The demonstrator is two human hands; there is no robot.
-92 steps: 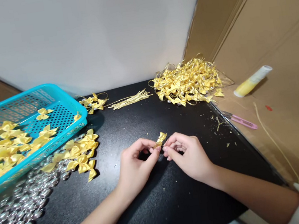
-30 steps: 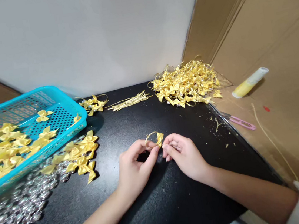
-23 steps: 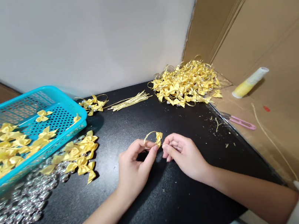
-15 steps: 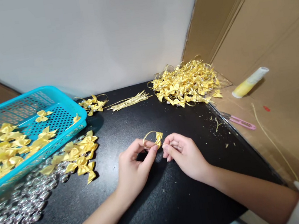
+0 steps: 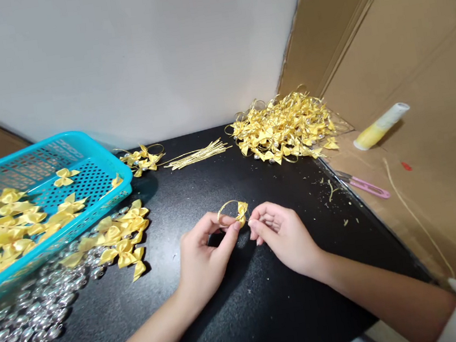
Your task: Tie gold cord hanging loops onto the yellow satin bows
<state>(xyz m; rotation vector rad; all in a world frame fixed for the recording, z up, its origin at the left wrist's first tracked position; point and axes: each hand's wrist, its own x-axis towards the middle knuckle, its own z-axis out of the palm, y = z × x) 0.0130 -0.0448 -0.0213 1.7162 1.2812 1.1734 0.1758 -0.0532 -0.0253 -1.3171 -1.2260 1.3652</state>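
Head view, nearest first: two bare forearms over the black desk [image 5: 241,317], meeting just past its middle. Left hand [image 5: 204,257] pinched narrowly, thumb and forefinger closed on a small yellow satin bow [image 5: 241,212] with a thin gold wire loop [image 5: 226,210] arching off to its left. Right hand [image 5: 282,234] fingertip to fingertip against the same bow from the other side, its grip equally tight, though whether closed on ribbon or on a wire end cannot be told. Bow held just above the desk, touching nothing else. Judged mid-batch, with one piece half assembled: loop already formed, fastening seemingly unfinished. Left of the hands, a loose cluster of plain bows [image 5: 122,238] beside a spread of silvery beads [image 5: 30,315], apparently stock not yet used. Behind those, a turquoise basket [image 5: 93,157] tilted on its edge, holding many more plain bows. Farther back, a bundle of straight gold wires [image 5: 199,153] and a few looped bows [image 5: 142,156] near the wall. Far right corner, a large heap of finished bows [image 5: 285,127] with loops, so plenty done, plenty left. Beyond the desk edge on cardboard [image 5: 440,185], pink snips [image 5: 365,185] and a yellow tube [image 5: 379,126], lying apart and untouched.
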